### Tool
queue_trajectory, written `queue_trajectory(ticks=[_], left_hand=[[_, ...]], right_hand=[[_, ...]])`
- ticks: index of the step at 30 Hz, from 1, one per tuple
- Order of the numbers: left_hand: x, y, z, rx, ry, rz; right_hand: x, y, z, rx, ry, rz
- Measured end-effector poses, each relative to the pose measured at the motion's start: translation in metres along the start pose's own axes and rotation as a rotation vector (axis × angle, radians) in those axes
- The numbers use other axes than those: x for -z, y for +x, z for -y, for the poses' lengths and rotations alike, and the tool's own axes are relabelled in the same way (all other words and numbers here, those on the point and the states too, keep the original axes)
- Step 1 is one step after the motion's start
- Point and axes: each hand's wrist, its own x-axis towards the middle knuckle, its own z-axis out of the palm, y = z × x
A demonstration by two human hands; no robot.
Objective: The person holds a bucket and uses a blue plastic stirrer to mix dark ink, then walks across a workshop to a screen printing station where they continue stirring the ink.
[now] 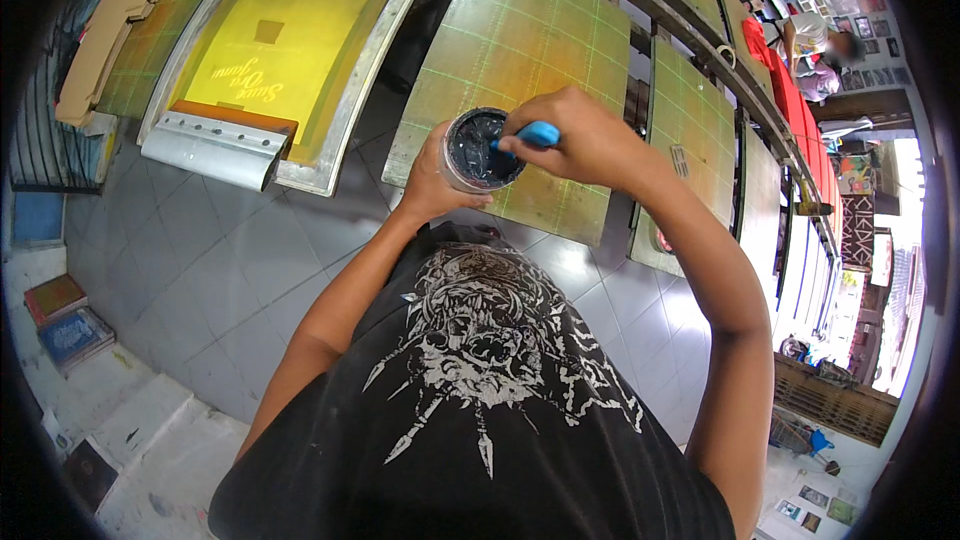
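A round tub of dark ink (472, 168) is held up in front of my chest, above the near edge of a gridded printing board (520, 50). My left hand (432, 180) wraps round the tub's side and underside. Over its right rim, my right hand (575, 140) closes on the blue handle (540, 133) of a tool whose lower end dips into the ink. The ink hides that end, so its kind does not show. Dark smears coat the tub's inner wall.
Left of the board lies a yellow mesh screen (300, 30) in a metal frame, with a metal-handled squeegee (215, 145) resting on its near end. More boards (690, 110) run off to the right, some with red cloth (790, 90). Another person (808, 40) is far right.
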Motion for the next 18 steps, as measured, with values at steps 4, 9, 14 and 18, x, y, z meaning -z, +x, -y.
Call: queue_trajectory(ticks=[4, 9, 14, 18], left_hand=[[-0.001, -0.001, 0.001, 0.017, 0.015, -0.014], [-0.001, -0.001, 0.004, 0.025, -0.009, -0.008], [0.0, -0.001, 0.003, 0.032, -0.006, 0.006], [0.0, -0.001, 0.0, 0.013, -0.005, -0.001]], right_hand=[[-0.003, -0.001, -0.002, -0.012, 0.061, -0.019], [0.001, 0.0, 0.009, -0.059, 0.103, 0.005], [0.003, -0.001, 0.019, 0.041, -0.157, 0.2], [0.004, -0.003, 0.013, -0.007, 0.172, -0.111]])
